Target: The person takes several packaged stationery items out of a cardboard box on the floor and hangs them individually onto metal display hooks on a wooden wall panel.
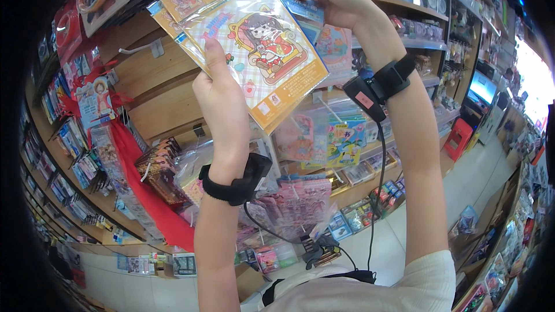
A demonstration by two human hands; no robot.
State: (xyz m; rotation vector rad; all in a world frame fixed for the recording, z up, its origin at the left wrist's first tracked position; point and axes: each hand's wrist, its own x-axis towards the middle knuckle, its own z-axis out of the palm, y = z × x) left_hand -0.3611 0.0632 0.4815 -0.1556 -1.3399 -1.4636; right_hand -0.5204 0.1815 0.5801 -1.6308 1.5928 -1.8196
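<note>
My left hand (222, 95) grips a small stack of flat picture packets (231, 52) in clear plastic, its thumb across the front. The top packet has an orange border and a cartoon girl in a red dress seated on an armchair. Just right of the stack, my right hand (326, 0) is raised at the rack, its fingers closed over the upper edge of a blue packet (300, 7). The stack partly covers that packet, and some of the right fingertips are hidden. Both wrists wear black strapped devices (376, 85) with cables.
A wooden slatted display wall (179, 89) with a metal hook (139, 49) stands ahead. More packets (344, 141) hang below the right hand. A red ribbon (139, 185) runs down the left side. Shelves of goods line both sides, and a red stool (458, 138) stands at right.
</note>
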